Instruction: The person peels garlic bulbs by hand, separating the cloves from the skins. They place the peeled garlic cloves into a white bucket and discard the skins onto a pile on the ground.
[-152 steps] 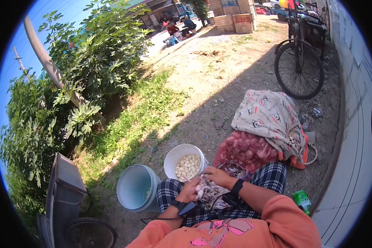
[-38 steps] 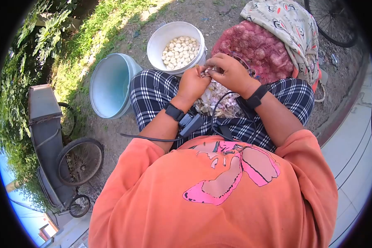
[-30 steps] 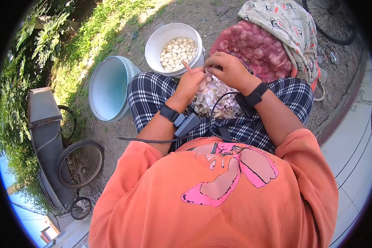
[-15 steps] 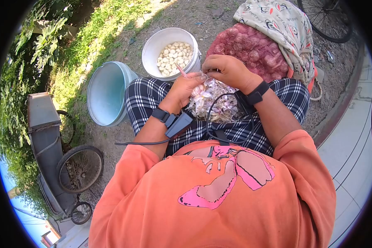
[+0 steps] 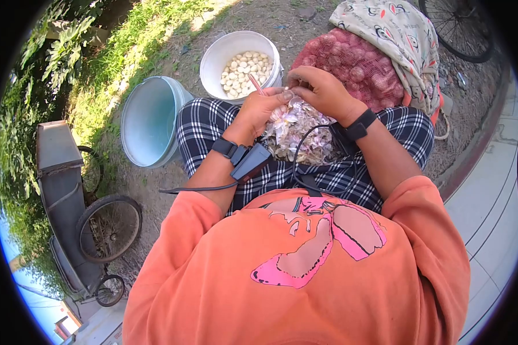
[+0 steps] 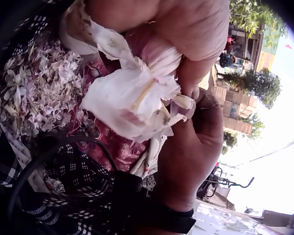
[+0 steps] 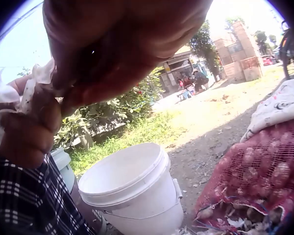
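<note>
My left hand holds a partly peeled garlic bulb, its papery white and pink skin flaring loose. A thin pinkish stick-like piece juts up from that hand in the head view. At the bulb's edge, the thumb and fingertips of my right hand pinch together; in the left wrist view this right hand comes up from below. What lies between its fingertips is mostly hidden. Under both hands, a heap of garlic skins fills my lap between the plaid trouser legs.
Ahead stands a white bucket with peeled garlic cloves. A pale blue bucket is left of it. To the right lies a red mesh sack of garlic, partly under a printed cloth. A black cable crosses my lap.
Since the oldest frame the head view has tilted down. Over the last second or so my left hand has turned and drawn slightly away from the right, baring more of the skins; the fingertips still meet.
</note>
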Demonstrator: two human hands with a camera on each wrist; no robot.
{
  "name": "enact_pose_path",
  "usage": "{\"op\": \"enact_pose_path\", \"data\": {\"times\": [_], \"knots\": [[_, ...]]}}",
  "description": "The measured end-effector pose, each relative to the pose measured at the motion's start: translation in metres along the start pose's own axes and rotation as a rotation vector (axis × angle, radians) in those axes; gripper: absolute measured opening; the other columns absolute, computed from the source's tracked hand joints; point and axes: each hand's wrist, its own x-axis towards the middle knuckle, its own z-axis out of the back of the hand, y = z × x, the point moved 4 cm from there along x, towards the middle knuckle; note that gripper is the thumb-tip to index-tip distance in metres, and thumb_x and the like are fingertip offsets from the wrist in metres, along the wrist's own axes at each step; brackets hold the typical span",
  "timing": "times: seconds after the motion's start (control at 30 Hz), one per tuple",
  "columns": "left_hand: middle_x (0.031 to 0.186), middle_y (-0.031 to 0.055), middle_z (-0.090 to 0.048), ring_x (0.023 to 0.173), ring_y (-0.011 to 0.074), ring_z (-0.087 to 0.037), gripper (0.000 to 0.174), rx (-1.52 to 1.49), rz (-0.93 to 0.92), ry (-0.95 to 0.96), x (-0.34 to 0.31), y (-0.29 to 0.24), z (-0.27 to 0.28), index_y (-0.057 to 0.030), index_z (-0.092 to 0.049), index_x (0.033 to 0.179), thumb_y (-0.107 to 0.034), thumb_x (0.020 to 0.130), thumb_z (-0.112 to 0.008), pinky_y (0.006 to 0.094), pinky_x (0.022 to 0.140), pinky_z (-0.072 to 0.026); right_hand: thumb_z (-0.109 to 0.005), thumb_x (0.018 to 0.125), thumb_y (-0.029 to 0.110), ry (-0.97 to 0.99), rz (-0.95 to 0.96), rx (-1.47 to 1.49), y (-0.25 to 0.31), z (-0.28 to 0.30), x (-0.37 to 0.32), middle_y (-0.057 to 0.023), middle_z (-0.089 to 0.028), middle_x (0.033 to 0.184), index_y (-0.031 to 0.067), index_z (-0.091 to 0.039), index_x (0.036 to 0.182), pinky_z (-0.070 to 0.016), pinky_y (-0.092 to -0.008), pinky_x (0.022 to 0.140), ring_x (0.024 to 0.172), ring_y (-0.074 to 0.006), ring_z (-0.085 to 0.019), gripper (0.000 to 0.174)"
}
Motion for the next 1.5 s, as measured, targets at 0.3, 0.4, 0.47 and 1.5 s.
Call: {"op": "enact_pose_path", "data": {"times": [0.3, 0.4, 0.47, 1.5], "knots": [[0.073, 0.0033, -0.058, 0.063, 0.008, -0.054, 0.021, 0.193, -0.008, 0.033, 0.004, 0.007, 0.006, 0.0019, -0.057, 0.09, -0.013, 0.076, -0.061, 0.0199, 0.058, -0.044, -0.057, 0.07, 0.009, 0.153, 0.16, -0.067, -0.003, -0.002, 0.001, -0.0084, -0.055, 0.082, 0.0049, -0.056, 0.083, -0.0444, -0.0315, 0.064, 0.075, -0.026, -0.054, 0.014], [0.073, 0.0037, -0.058, 0.063, 0.0082, -0.054, 0.02, 0.217, 0.001, 0.027, 0.003, 0.006, 0.005, 0.0017, -0.057, 0.089, -0.013, 0.076, -0.061, 0.0196, 0.058, -0.044, -0.057, 0.069, 0.009, 0.13, 0.177, -0.08, -0.003, -0.002, 0.001, -0.0082, -0.054, 0.08, 0.0053, -0.056, 0.082, -0.0444, -0.0317, 0.063, 0.073, -0.026, -0.055, 0.014], [0.073, 0.0037, -0.058, 0.062, 0.0081, -0.054, 0.019, 0.218, -0.001, 0.038, 0.003, 0.004, 0.005, 0.0018, -0.058, 0.088, -0.013, 0.076, -0.061, 0.0194, 0.058, -0.0438, -0.058, 0.069, 0.009, 0.098, 0.178, -0.056, 0.0, -0.001, 0.001, -0.008, -0.054, 0.078, 0.0055, -0.056, 0.082, -0.0444, -0.0317, 0.063, 0.073, -0.0259, -0.055, 0.014], [0.078, 0.0048, -0.057, 0.069, 0.0096, -0.055, 0.021, 0.304, -0.297, -0.06, 0.005, -0.003, 0.008, 0.0009, -0.05, 0.089, 0.0, 0.071, -0.061, 0.0214, 0.059, -0.0461, -0.054, 0.072, 0.015, -0.006, -0.15, -0.012, -0.008, -0.002, -0.009, -0.0138, -0.054, 0.073, 0.0021, -0.055, 0.082, -0.0431, -0.0368, 0.064, 0.071, -0.0305, -0.053, 0.016]]}}
